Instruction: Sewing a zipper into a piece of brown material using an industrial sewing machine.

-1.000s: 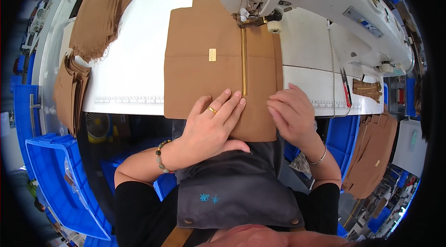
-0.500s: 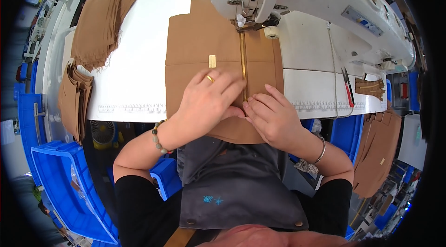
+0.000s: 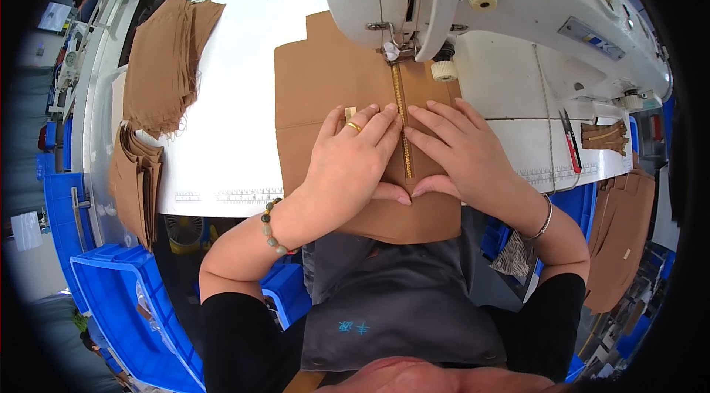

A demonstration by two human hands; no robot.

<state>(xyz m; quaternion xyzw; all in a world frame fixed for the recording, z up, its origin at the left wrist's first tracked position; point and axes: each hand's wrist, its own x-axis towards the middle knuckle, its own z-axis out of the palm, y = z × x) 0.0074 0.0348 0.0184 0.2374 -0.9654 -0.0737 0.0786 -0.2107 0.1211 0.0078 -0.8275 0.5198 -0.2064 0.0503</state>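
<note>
A brown fabric panel lies on the white sewing table, its near edge hanging over the table's front edge. Down its length runs a gold-toothed zipper, whose far end passes under the presser foot of the sewing machine. My left hand rests flat on the panel just left of the zipper, fingers extended, partly covering a small pale label. On the zipper's other side, my right hand also presses flat with its fingers spread. The two thumbs point toward each other near the zipper's near end.
Stacks of brown fabric pieces lie at the table's left, with folded ones over its edge. Red-handled snips and a zipper bundle sit at right. Blue bins stand below left; brown panels hang at right.
My fingers have gone from pinching together at the zipper to lying flat on either side of it. My right hand has moved farther up the panel. The whole view has shifted slightly.
</note>
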